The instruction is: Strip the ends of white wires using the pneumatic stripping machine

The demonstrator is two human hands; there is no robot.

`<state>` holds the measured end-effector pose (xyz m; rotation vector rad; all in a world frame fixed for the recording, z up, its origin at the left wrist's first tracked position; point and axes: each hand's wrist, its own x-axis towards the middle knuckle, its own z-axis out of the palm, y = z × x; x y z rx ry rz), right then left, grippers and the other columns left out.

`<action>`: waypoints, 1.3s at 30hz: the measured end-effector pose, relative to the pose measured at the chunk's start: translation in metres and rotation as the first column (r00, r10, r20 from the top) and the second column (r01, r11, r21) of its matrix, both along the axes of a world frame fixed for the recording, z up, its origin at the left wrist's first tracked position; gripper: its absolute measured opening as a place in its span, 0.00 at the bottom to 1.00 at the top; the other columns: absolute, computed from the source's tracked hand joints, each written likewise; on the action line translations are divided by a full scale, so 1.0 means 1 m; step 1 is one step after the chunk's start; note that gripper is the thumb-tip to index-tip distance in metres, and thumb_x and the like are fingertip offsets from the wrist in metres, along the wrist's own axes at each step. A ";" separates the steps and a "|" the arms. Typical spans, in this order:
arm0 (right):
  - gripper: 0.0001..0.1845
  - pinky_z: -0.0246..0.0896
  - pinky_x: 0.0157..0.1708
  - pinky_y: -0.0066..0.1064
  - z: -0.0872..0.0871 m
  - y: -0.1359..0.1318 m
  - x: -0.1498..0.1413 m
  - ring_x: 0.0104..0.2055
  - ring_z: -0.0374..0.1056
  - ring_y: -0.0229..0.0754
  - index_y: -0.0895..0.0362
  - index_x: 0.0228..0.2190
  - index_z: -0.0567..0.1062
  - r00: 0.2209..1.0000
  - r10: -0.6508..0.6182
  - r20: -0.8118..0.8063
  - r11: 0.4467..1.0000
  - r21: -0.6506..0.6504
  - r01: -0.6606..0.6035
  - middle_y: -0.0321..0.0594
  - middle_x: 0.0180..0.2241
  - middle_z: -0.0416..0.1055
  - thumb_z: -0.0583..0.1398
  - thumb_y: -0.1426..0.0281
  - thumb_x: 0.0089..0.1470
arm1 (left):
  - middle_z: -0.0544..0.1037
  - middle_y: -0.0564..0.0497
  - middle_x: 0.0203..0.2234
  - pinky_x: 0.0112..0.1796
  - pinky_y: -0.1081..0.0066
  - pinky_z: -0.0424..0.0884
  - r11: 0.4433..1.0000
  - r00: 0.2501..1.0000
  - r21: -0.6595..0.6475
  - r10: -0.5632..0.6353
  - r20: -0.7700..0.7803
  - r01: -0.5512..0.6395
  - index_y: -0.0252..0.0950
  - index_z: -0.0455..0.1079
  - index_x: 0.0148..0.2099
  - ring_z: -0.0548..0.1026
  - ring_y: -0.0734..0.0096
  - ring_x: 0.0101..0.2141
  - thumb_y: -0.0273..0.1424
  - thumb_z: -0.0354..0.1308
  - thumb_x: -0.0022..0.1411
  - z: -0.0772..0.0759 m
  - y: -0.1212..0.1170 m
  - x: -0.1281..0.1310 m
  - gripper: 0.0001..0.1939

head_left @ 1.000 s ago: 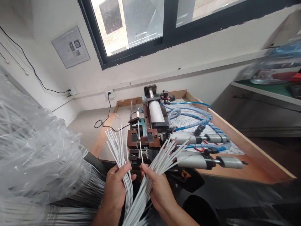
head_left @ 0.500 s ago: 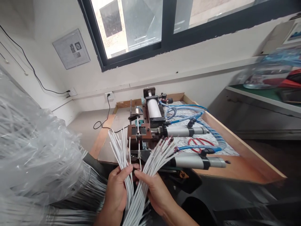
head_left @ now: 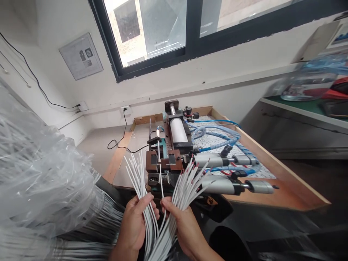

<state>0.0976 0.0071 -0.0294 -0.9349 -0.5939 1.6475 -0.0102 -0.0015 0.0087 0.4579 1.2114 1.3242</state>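
Black-and-brown metal machine (head_left: 177,145) stands in shallow brown wooden tray (head_left: 293,194). Before it, slender white wire bundle (head_left: 140,179) lies in bare left hand (head_left: 136,221); fuller white wire bundle (head_left: 183,190), in bare right hand (head_left: 186,224), lies further right. Left: crumpled clear plastic sheeting (head_left: 51,181). Right: clear plastic bottle (head_left: 307,85) on green flat shelf (head_left: 301,107). Behind: dark-framed rectangular window (head_left: 160,32).

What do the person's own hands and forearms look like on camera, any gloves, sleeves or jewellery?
The left hand and right hand are both ungloved. No sleeve, watch or bracelet shows on either visible forearm, and no markings stand out. Some fingers are partly hidden, so I can't rule out rings.
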 end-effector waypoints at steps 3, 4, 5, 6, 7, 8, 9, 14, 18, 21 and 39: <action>0.10 0.52 0.25 0.27 0.000 0.004 0.000 0.21 0.56 0.35 0.60 0.16 0.70 0.999 -0.015 -0.029 1.000 0.000 0.015 0.33 0.16 0.63 0.63 0.67 0.38 | 0.72 0.52 0.16 0.25 0.71 0.68 1.000 1.000 0.012 -0.029 0.011 0.029 0.30 0.70 0.28 0.72 0.72 0.20 0.28 0.62 0.44 0.002 -0.002 -0.001 0.07; 0.10 0.52 0.25 0.27 0.001 0.004 0.000 0.21 0.56 0.35 0.60 0.16 0.70 0.999 -0.017 -0.041 1.000 -0.005 0.017 0.33 0.16 0.62 0.63 0.67 0.38 | 0.73 0.52 0.17 0.26 0.71 0.68 0.999 0.999 0.009 -0.034 0.011 0.034 0.30 0.70 0.29 0.72 0.72 0.21 0.26 0.62 0.43 0.002 -0.003 -0.002 0.07; 0.10 0.52 0.24 0.28 0.001 0.005 0.000 0.21 0.56 0.35 0.60 0.16 0.70 0.998 -0.019 -0.052 1.000 -0.013 0.019 0.32 0.15 0.62 0.63 0.67 0.38 | 0.73 0.52 0.18 0.26 0.71 0.68 0.999 0.999 0.010 -0.038 0.007 0.037 0.30 0.70 0.30 0.72 0.72 0.21 0.25 0.62 0.42 0.002 -0.004 -0.002 0.08; 0.10 0.52 0.24 0.28 0.001 0.005 -0.001 0.20 0.56 0.35 0.60 0.16 0.70 0.998 -0.022 -0.061 1.000 -0.019 0.021 0.32 0.15 0.62 0.63 0.67 0.37 | 0.73 0.52 0.18 0.26 0.71 0.68 0.999 0.999 0.013 -0.039 0.000 0.039 0.31 0.70 0.30 0.72 0.72 0.22 0.24 0.62 0.42 0.001 -0.005 -0.002 0.09; 0.10 0.52 0.24 0.28 0.001 0.005 -0.001 0.20 0.57 0.35 0.60 0.16 0.70 0.997 -0.022 -0.068 1.000 -0.024 0.020 0.32 0.15 0.62 0.63 0.67 0.37 | 0.73 0.52 0.18 0.25 0.72 0.67 0.999 0.999 0.021 -0.038 -0.010 0.038 0.31 0.70 0.31 0.72 0.73 0.21 0.23 0.62 0.41 0.000 -0.005 -0.002 0.09; 0.10 0.52 0.24 0.28 0.001 0.005 -0.001 0.20 0.57 0.35 0.60 0.15 0.70 0.997 -0.024 -0.071 0.999 -0.027 0.022 0.32 0.15 0.62 0.64 0.67 0.37 | 0.72 0.53 0.18 0.24 0.72 0.67 0.999 0.999 0.033 -0.034 -0.018 0.035 0.31 0.70 0.30 0.71 0.74 0.21 0.23 0.62 0.41 -0.001 -0.006 -0.002 0.09; 0.11 0.52 0.24 0.28 0.001 0.004 -0.001 0.20 0.57 0.36 0.60 0.15 0.70 0.997 -0.024 -0.071 0.999 -0.028 0.022 0.32 0.15 0.63 0.64 0.67 0.37 | 0.72 0.54 0.17 0.23 0.73 0.66 0.999 0.999 0.047 -0.027 -0.025 0.028 0.32 0.69 0.30 0.70 0.75 0.20 0.23 0.62 0.41 -0.002 -0.006 -0.002 0.09; 0.13 0.54 0.24 0.27 0.006 0.004 -0.001 0.20 0.59 0.35 0.60 0.15 0.69 0.986 0.096 -0.138 0.995 -0.011 -0.099 0.33 0.15 0.63 0.63 0.64 0.39 | 0.70 0.56 0.15 0.20 0.76 0.62 0.994 0.999 0.113 0.000 -0.049 0.005 0.33 0.68 0.26 0.68 0.77 0.18 0.22 0.63 0.39 -0.008 -0.007 -0.001 0.08; 0.11 0.56 0.24 0.28 0.014 0.002 -0.001 0.19 0.59 0.35 0.60 0.20 0.71 0.960 0.199 -0.199 0.978 -0.022 -0.207 0.33 0.16 0.64 0.63 0.64 0.39 | 0.70 0.55 0.14 0.20 0.76 0.61 0.988 0.995 0.145 -0.046 -0.091 0.059 0.33 0.68 0.23 0.66 0.77 0.18 0.22 0.62 0.40 -0.011 -0.009 0.003 0.06; 0.10 0.56 0.22 0.27 0.015 -0.003 -0.001 0.19 0.58 0.35 0.59 0.22 0.71 0.963 0.180 -0.200 0.983 0.006 -0.182 0.33 0.17 0.64 0.63 0.65 0.39 | 0.70 0.54 0.13 0.20 0.76 0.60 0.989 0.994 0.126 -0.066 -0.090 0.077 0.32 0.67 0.22 0.65 0.77 0.18 0.22 0.62 0.39 -0.012 -0.012 0.007 0.06; 0.06 0.54 0.28 0.28 0.001 -0.013 0.009 0.22 0.60 0.36 0.60 0.20 0.73 0.991 0.126 0.036 0.991 -0.046 -0.124 0.34 0.17 0.66 0.62 0.70 0.35 | 0.71 0.52 0.18 0.25 0.72 0.69 0.993 0.992 -0.008 0.120 0.024 -0.120 0.31 0.70 0.26 0.69 0.74 0.22 0.29 0.62 0.43 -0.019 -0.023 0.002 0.06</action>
